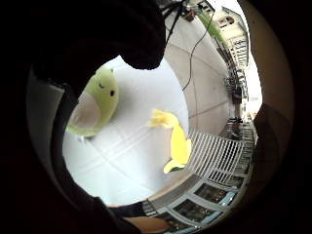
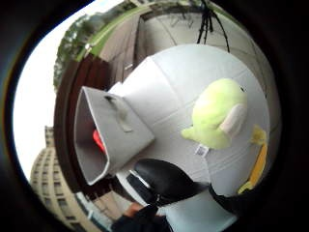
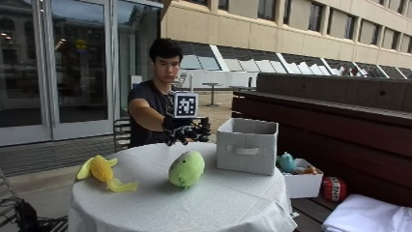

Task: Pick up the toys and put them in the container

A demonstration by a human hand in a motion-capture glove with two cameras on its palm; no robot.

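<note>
While the round table draped in a white cloth [image 3: 212, 203] carries every item, the entries run left to right as the outside view shows them.

Item 1: yellow plush toy with a long, floppy tail [image 3: 103, 171], lying flat near the table's left edge. It is soft fabric, judged light and limp; the thicker body looks the best place to take it, since the tail would likely dangle.

Item 2: rounded lime-green plush toy with a pale belly patch and small dark eyes [image 3: 186, 169], sitting near the table's middle, well apart from item 1 and short of the bin. A white tag shows at its base in the thumb-side palm view [image 2: 202, 151]. It is judged light, squashy and not fragile; a grasp across its domed top or round its body should serve.

Item 3: black-gloved right hand [image 3: 185, 131], held in the air above the far side of the table, behind the green plush. The fingers hang loosely curled and hold nothing.

Item 4: grey fabric cube bin with a sewn handle strap [image 3: 247, 146], upright on the table's right. Something red lies inside it [image 2: 98, 140].
</note>
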